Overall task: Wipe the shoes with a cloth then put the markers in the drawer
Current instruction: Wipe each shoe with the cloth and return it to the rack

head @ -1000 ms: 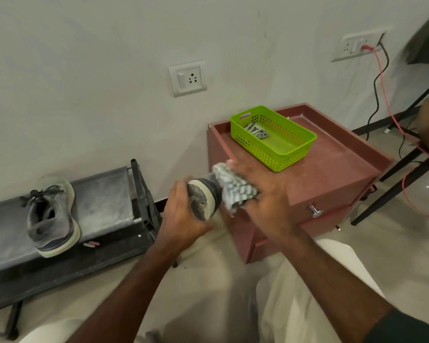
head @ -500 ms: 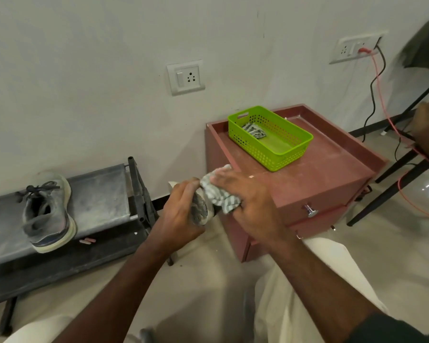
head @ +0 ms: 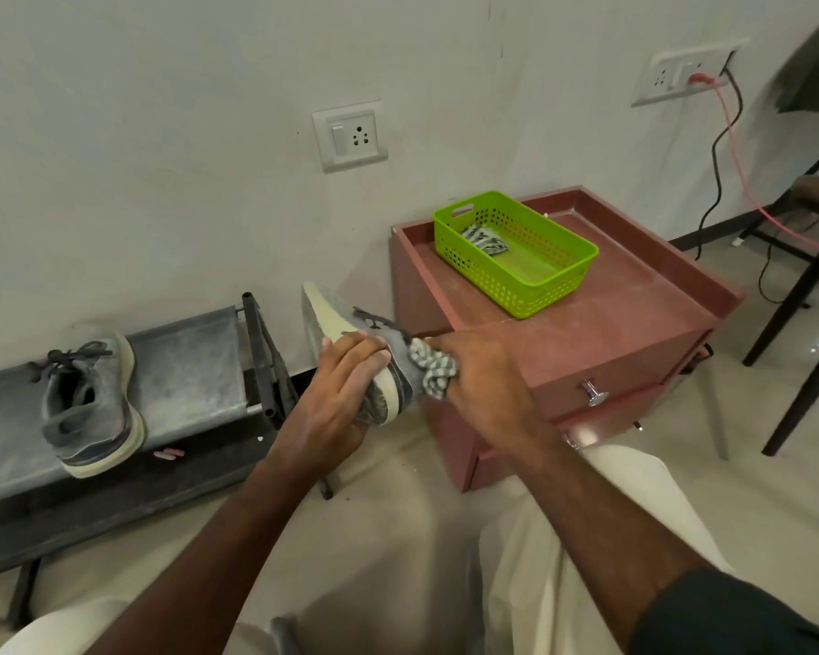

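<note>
Left hand (head: 336, 394) grips shoe (head: 351, 342) | right hand (head: 488, 385) presses cloth (head: 433, 371)

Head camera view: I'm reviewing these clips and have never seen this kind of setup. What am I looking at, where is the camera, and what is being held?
There is no machine here. The camera sits on a person's head and looks down at their two bare hands. The left hand grips a grey shoe by its sole, tilted with the toe up toward the wall. The right hand presses a checked cloth against the shoe's side. A second shoe rests on a low dark rack at left. At right stands a reddish drawer cabinet with a green basket on top; a similar cloth lies inside it. No markers are clearly visible.
</note>
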The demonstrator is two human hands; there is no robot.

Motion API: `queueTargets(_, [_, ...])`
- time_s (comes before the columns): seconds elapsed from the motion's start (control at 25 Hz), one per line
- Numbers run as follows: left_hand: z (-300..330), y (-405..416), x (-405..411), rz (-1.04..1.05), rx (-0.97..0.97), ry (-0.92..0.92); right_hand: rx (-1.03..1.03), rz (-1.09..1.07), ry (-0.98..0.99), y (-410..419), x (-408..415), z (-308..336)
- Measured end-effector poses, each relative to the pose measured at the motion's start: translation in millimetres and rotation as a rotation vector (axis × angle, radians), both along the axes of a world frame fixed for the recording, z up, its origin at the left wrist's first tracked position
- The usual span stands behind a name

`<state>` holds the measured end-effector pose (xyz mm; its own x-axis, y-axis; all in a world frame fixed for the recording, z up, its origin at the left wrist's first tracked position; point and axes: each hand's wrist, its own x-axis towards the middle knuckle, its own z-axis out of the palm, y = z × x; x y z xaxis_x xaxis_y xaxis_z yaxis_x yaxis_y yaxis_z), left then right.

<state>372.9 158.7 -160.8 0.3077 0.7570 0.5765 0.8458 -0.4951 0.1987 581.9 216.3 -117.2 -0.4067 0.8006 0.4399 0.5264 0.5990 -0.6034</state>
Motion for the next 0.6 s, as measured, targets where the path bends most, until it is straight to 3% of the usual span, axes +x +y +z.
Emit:
queueTargets(0.12, [8,-5,-4,0.122,-0.123,-0.323,0.136,-0.069,0.118,1,8,4])
queueTargets(0.24, [17,-8,-2,0.182,-0.219,-0.556,0.293,0.221,0.066,-24,-18,3])
queueTargets(0.32, [20,-13,3,0.169,-0.277,-0.673,0.243,0.261,0.046,-17,-24,-6])
queueTargets(0.48, [22,-20,-4,0.228,-0.433,-0.750,0.096,-0.054,0.188,16,-6,-11])
queueTargets(0.6, [26,-18,-8,0.241,-0.454,-0.845,0.166,0.102,0.166,-11,-18,-11])
